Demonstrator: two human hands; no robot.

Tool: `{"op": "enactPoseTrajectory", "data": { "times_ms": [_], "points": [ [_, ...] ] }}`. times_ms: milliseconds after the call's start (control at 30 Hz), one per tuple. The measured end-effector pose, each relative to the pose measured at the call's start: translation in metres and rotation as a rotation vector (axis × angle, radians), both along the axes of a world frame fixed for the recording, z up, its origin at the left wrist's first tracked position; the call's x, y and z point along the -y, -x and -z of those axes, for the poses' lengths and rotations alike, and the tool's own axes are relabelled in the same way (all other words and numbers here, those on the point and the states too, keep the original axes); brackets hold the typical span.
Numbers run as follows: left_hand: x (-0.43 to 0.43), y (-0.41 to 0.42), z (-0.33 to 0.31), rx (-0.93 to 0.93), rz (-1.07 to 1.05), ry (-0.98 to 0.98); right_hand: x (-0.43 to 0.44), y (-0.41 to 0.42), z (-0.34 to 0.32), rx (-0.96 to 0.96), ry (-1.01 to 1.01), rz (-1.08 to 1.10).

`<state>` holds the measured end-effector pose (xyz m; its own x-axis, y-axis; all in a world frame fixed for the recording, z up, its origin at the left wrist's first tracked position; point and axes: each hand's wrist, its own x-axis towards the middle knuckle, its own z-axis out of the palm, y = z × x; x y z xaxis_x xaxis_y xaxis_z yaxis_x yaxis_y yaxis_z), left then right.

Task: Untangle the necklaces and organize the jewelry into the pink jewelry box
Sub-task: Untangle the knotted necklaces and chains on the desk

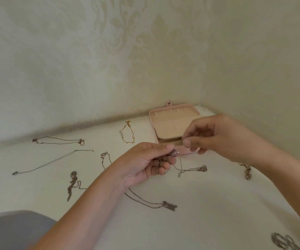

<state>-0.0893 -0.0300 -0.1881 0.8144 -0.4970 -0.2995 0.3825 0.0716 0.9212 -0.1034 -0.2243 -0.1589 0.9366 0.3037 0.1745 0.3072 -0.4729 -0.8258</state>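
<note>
The small pale-pink rectangular jewelry box (172,127) lies open on the white tabletop (208,204) in the corner of the cream patterned walls. Its lid is tipped back and shows a row of beige slots.

Just in front of the box, the left hand (151,159) pinches a small glittering silver pendant (173,153) between thumb and forefinger, its other fingers curled over a fine chain. The right hand (214,138) hovers over the box's front edge with thumb and forefinger pressed together and the rest curled. I cannot tell whether a chain lies between them.

Below the box's front lies a thin silver chain with a round pendant (202,168). Nearer the person than that is a dark chain with a rectangular tag (170,206), any marking on it too small to read.

Left of the box lies a gold chain with pearl beads (127,132), and right of it a chunky silver link bracelet (247,171).
</note>
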Motion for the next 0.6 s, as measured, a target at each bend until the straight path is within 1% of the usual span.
{"op": "enactPoseTrajectory", "data": {
  "times_ms": [67, 200, 300, 367, 400, 467, 533, 600],
  "points": [
    [0.001, -0.001, 0.001, 0.002, -0.009, 0.017, -0.007, 0.006, 0.001, 0.039, -0.007, -0.072],
    [0.001, 0.000, 0.002, 0.016, -0.010, 0.009, -0.012, 0.006, 0.010, 0.202, 0.096, -0.001],
    [0.000, 0.000, 0.002, 0.003, -0.029, 0.040, -0.010, 0.005, 0.013, 0.312, 0.148, -0.018],
    [-0.001, -0.001, 0.002, -0.006, -0.062, 0.092, -0.009, 0.004, 0.012, 0.328, 0.121, -0.017],
    [-0.001, 0.000, 0.001, -0.004, -0.078, 0.117, -0.009, 0.004, 0.010, 0.275, 0.068, -0.008],
    [-0.002, 0.000, -0.001, 0.015, -0.100, 0.157, -0.008, 0.002, 0.008, 0.086, -0.048, -0.019],
    [-0.003, 0.000, -0.003, 0.042, -0.108, 0.183, -0.007, 0.001, 0.008, -0.123, -0.078, -0.088],
    [-0.003, 0.001, -0.004, 0.068, -0.101, 0.194, -0.010, 0.002, 0.009, -0.271, -0.101, -0.178]
  ]
}}
